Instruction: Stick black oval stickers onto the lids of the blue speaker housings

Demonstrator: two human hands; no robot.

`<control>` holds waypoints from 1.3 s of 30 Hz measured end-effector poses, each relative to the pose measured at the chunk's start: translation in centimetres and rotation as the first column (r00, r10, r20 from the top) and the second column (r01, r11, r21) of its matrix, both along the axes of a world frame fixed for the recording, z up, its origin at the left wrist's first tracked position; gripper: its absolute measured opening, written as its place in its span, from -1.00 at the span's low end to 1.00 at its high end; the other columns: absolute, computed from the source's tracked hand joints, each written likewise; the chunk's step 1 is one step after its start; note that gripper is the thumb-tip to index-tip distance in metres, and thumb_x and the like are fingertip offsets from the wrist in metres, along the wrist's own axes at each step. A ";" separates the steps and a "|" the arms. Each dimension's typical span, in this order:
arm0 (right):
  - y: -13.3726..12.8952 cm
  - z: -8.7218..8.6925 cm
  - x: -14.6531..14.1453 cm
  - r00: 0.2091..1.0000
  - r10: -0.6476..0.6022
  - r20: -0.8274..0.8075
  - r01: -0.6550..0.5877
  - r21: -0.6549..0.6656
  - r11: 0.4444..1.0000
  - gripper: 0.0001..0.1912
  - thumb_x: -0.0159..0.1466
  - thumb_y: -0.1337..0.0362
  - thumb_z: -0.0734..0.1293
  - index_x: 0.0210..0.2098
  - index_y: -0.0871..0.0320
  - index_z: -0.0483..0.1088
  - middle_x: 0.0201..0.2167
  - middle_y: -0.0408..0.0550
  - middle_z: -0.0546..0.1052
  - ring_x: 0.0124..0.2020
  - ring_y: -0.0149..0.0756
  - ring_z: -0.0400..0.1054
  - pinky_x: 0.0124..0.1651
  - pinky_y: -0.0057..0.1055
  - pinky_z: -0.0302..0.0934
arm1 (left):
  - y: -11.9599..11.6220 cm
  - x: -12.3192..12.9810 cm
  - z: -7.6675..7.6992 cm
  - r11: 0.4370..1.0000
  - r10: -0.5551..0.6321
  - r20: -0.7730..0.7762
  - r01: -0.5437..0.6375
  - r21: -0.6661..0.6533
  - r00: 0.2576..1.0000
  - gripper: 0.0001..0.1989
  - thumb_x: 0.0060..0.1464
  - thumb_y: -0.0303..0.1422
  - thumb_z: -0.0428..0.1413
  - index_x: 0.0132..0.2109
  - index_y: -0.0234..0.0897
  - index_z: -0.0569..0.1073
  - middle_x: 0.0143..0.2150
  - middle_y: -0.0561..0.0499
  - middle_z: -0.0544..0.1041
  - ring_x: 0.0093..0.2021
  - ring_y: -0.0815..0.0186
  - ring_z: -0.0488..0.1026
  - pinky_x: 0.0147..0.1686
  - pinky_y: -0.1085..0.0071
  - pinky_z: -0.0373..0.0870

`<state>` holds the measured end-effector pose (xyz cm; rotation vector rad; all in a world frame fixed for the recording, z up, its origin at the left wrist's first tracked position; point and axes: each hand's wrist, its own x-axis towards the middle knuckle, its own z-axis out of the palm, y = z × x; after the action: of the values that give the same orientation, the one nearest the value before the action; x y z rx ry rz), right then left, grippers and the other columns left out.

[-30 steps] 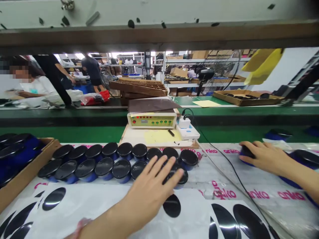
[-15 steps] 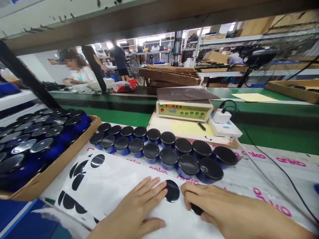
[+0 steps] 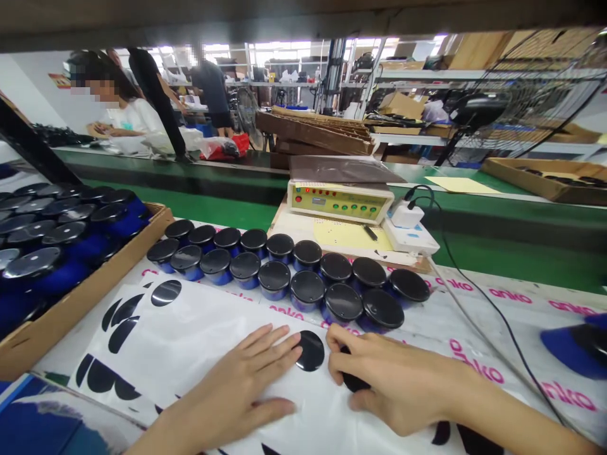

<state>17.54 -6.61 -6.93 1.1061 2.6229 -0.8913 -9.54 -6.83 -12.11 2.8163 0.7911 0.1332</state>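
A white sheet (image 3: 199,335) with black round stickers lies in front of me. My left hand (image 3: 251,379) is spread flat on it, open, its fingertips at the left edge of one black round sticker (image 3: 310,351). Just right of that, my right hand (image 3: 379,379) is closed, its fingers bent down and pinching at another black round sticker (image 3: 351,379), which the hand partly covers. Whether that sticker is lifted off the sheet I cannot tell. Behind the sheet stand two rows of blue round pots with black tops (image 3: 274,277).
A cardboard box (image 3: 128,249) packed with similar blue pots stands at left. Behind the rows sits a control box (image 3: 339,203) with lit buttons, beside a white power adapter (image 3: 410,234) and cables. At the right edge lies a blue object (image 3: 569,347). A seated person (image 3: 128,117) works across the bench.
The view has swung a little to the right, so more of the right side shows. My right hand's fingers have shifted slightly around the sticker; my left hand stays flat.
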 end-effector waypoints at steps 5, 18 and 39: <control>0.0 -0.1 0.4 0.997 0.000 -0.077 0.001 0.005 1.000 -0.84 0.23 0.36 0.26 -0.21 0.01 0.30 -0.09 -0.13 0.29 -0.26 -0.31 0.30 -0.25 -0.40 0.15 | 0.0 0.0 0.0 1.000 -0.011 -0.013 0.011 0.015 1.000 -0.41 0.27 -0.12 -0.10 0.34 -0.20 -0.04 0.35 0.07 0.01 0.34 0.20 -0.03 0.28 0.11 0.06; -2.2 -1.3 0.8 0.964 -0.210 -0.166 0.231 0.119 0.966 -0.85 0.20 0.45 0.21 -0.27 0.10 0.29 -0.38 -0.19 0.38 -0.43 -0.41 0.28 -0.40 -0.49 0.15 | 0.1 -0.1 -0.1 0.999 -0.017 0.006 0.017 0.039 1.000 -0.42 0.26 -0.18 -0.05 0.34 -0.21 -0.01 0.34 0.02 0.05 0.33 0.18 0.01 0.26 0.09 0.10; -1.1 2.6 3.8 0.649 -0.449 -0.614 0.741 0.645 0.187 -0.86 0.30 0.15 0.25 -0.19 0.02 0.37 -0.30 -0.18 0.54 -0.35 -0.29 0.45 -0.26 -0.39 0.29 | 6.4 9.5 1.9 0.880 0.117 0.417 -0.289 0.378 0.901 -0.35 -0.17 0.13 0.20 -0.19 -0.41 0.45 -0.20 -0.16 0.46 -0.05 0.00 0.34 0.15 -0.06 0.16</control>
<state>21.32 -7.67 -4.33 2.6054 2.8500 0.5446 -0.01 -0.43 -10.18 2.9270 1.0694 0.9809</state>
